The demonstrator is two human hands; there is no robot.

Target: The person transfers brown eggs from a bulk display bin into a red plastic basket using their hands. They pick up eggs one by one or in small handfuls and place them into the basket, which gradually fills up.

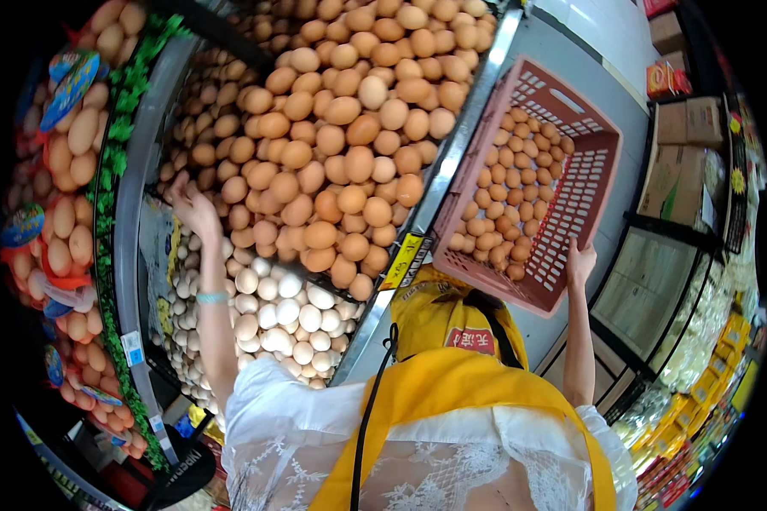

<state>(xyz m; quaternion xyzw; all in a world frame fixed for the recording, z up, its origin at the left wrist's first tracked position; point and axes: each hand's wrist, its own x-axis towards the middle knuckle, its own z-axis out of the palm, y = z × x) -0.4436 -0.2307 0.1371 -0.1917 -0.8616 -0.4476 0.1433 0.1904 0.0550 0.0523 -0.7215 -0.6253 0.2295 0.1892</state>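
Observation:
My left hand [194, 207] reaches over the left part of the egg display, at the near left edge of a big heap of brown eggs [324, 153]. Its fingers look stretched out and apart, and I make out nothing between them. Below that forearm lies a heap of paler, whitish eggs [288, 311]. To the right, my right hand [580, 260] is closed on the near right rim of a pinkish-brown plastic basket [533, 285] with slotted walls. Brown eggs [513, 192] cover much of the basket's bottom.
A metal rail [452, 162] with a yellow price tag [405, 261] divides the display from the basket. Net-bagged eggs [72, 230] hang at the far left beside green artificial leaves [119, 132]. Shelves with cardboard boxes [677, 183] stand at right. I wear a yellow apron [452, 379].

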